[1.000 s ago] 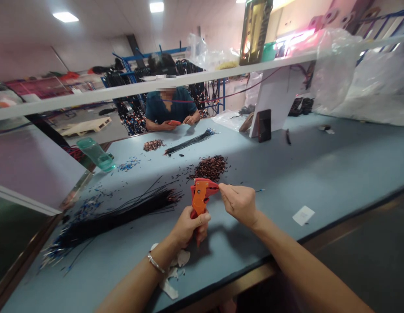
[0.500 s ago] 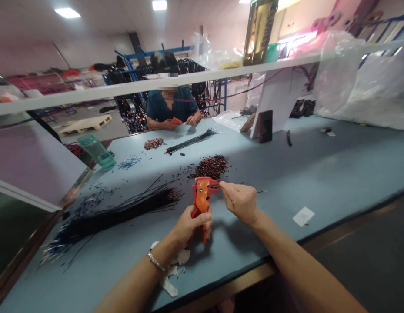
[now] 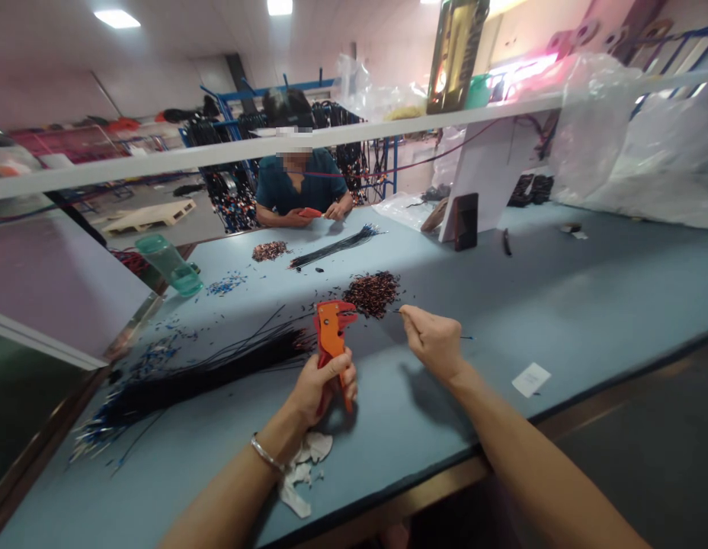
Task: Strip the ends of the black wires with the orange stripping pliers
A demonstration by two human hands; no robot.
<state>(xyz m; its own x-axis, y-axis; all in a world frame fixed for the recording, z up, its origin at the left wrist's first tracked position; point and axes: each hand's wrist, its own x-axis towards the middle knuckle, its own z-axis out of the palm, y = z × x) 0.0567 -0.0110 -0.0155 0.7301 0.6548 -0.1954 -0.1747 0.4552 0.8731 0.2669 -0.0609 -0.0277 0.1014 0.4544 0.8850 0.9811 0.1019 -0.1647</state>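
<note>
My left hand (image 3: 325,381) is wrapped round the handles of an orange and red wire stripper (image 3: 331,328), held upright with its jaws toward the right. My right hand (image 3: 434,341) pinches a thin dark wire (image 3: 397,311); a short end sticks out left of the fingertips, and a blue tip (image 3: 469,338) shows on the other side. A gap lies between the wire and the jaws. Behind the tool is a heap of short dark and copper pieces (image 3: 372,293). A thick bundle of black wires (image 3: 199,385) lies left of my left hand.
Across the table (image 3: 559,305) a co-worker (image 3: 299,187) holds a red tool. A smaller wire bundle (image 3: 334,247), a green bottle (image 3: 171,265), a phone (image 3: 466,222) and a white label (image 3: 531,380) lie or stand about. Torn white paper (image 3: 299,484) is near my left wrist.
The stripper in my left hand has moved left, and my right hand has drawn the wire a little to the right, out of the jaws.
</note>
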